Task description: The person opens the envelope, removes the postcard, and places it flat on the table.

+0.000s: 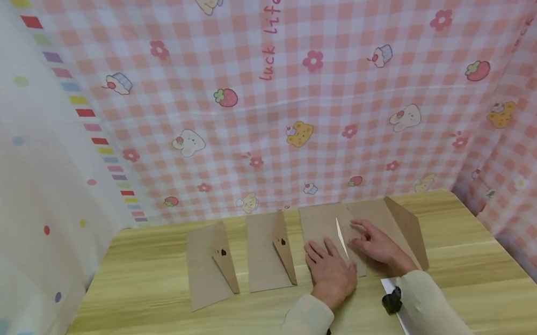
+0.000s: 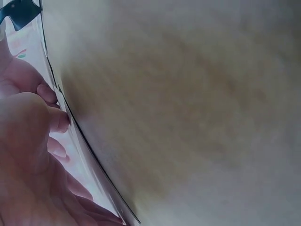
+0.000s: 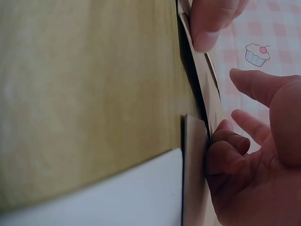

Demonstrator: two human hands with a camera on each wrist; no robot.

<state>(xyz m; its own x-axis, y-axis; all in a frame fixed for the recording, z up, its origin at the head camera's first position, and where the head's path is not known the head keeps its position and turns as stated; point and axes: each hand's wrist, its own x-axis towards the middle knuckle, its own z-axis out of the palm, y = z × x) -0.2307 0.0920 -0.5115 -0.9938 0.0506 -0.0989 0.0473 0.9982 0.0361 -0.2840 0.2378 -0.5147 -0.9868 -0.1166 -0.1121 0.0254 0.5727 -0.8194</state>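
My left hand (image 1: 333, 273) lies with its fingers spread on a brown kraft-paper envelope (image 1: 319, 219) at the table's centre. On the right part of the same envelope rests my right hand (image 1: 380, 243), its index finger and thumb stretched apart. The right wrist view shows its other fingers (image 3: 228, 153) bent against the paper, with nothing visibly gripped. A thin white sliver (image 1: 341, 236) shows on the envelope between the hands. Beside the right hand, another kraft piece (image 1: 372, 211) has a raised flap (image 1: 410, 229).
Two kraft envelopes, one at far left (image 1: 205, 270) and one nearer (image 1: 264, 254), have partly raised flaps with a dark mark. A white flat sheet (image 1: 404, 319) lies under my right forearm. A patterned cloth (image 1: 263, 108) hangs behind the wood-grain table (image 1: 141, 309).
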